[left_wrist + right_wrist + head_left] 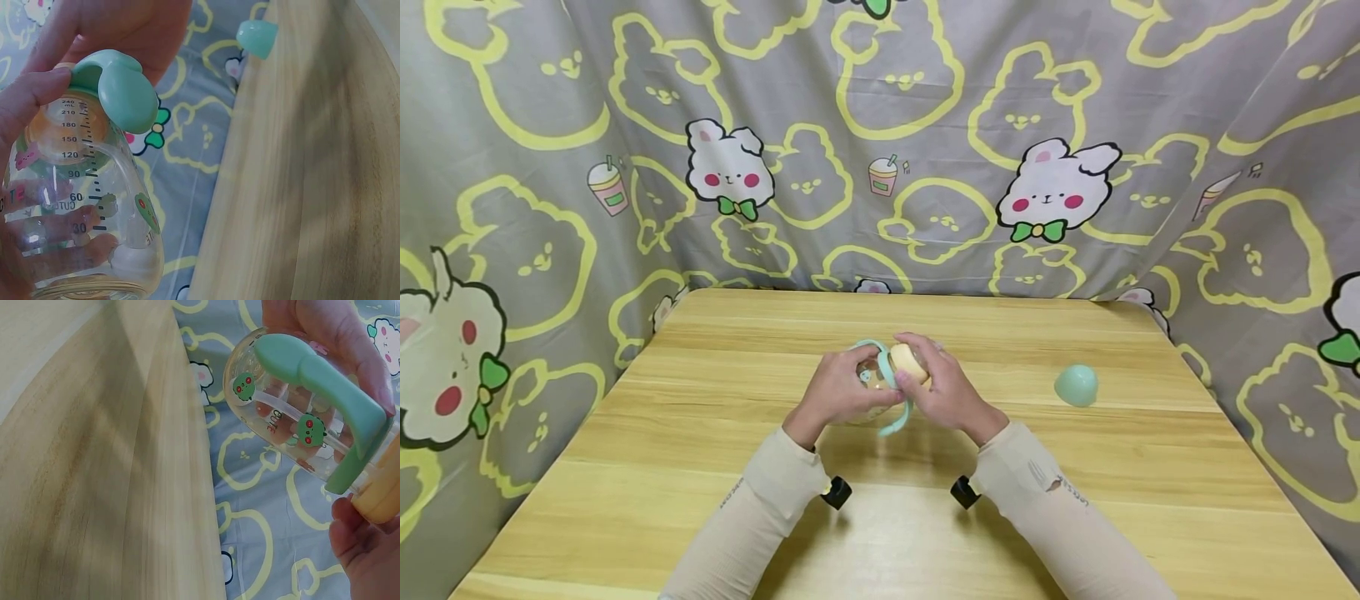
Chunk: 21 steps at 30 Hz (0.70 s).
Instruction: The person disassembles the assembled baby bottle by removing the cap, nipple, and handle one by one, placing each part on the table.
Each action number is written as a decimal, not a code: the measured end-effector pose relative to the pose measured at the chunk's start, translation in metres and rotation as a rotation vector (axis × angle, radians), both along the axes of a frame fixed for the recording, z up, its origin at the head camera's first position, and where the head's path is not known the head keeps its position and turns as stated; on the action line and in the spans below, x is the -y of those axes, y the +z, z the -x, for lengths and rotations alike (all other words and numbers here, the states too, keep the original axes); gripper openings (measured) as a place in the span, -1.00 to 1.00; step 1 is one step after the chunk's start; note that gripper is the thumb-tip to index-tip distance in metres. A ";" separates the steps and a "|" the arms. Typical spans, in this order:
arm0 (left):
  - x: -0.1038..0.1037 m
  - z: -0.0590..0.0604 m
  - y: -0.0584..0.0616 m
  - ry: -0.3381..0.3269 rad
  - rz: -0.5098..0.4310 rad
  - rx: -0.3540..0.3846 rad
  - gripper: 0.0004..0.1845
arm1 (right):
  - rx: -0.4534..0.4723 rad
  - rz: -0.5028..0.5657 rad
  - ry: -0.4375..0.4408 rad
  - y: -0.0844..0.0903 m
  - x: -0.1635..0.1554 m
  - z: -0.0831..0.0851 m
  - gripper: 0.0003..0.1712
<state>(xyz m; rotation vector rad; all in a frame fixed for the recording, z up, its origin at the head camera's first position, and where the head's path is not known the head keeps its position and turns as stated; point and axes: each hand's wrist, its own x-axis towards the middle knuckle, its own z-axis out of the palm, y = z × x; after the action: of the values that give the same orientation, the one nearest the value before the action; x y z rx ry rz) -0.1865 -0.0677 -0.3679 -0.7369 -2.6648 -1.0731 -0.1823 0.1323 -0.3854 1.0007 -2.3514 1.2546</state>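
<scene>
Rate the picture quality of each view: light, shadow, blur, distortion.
Head view: even light, sharp, soft shadows under the sleeves on the table, curtain bowed at the edges. Left wrist view: dim, bottle close, its scale readable, cap soft. Right wrist view: dim, table grain smeared, handle fairly clear.

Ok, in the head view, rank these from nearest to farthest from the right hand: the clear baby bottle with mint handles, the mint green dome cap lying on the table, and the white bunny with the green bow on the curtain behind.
1. Clear baby bottle with mint handles: held by the right hand, table centre.
2. Mint green dome cap: on the wooden table, to the right.
3. White bunny with the green bow: on the curtain, behind and right.
</scene>
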 end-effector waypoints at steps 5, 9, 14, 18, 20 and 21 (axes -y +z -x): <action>0.001 0.000 0.000 -0.010 0.000 -0.003 -0.54 | 0.000 -0.002 -0.014 0.001 0.000 0.000 -0.43; 0.001 0.000 0.000 -0.012 0.008 -0.001 -0.52 | -0.009 0.014 0.000 0.002 0.000 -0.001 -0.43; 0.001 0.000 0.000 -0.008 0.008 0.008 -0.53 | -0.026 0.021 0.010 0.001 -0.002 0.000 -0.42; 0.000 0.000 -0.001 -0.011 -0.010 0.002 -0.54 | -0.038 0.029 -0.001 -0.001 -0.002 0.001 -0.41; 0.001 -0.002 -0.002 -0.015 -0.016 0.002 -0.53 | -0.035 0.030 -0.006 -0.002 -0.001 0.000 -0.41; 0.002 -0.003 -0.004 -0.015 -0.014 0.005 -0.53 | -0.031 0.027 -0.004 -0.003 -0.001 -0.001 -0.41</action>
<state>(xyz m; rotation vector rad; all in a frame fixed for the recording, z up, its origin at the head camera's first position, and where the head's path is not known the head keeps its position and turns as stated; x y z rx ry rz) -0.1833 -0.0694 -0.3715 -0.7539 -2.6575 -1.0974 -0.1810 0.1332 -0.3886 0.9991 -2.3063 1.2566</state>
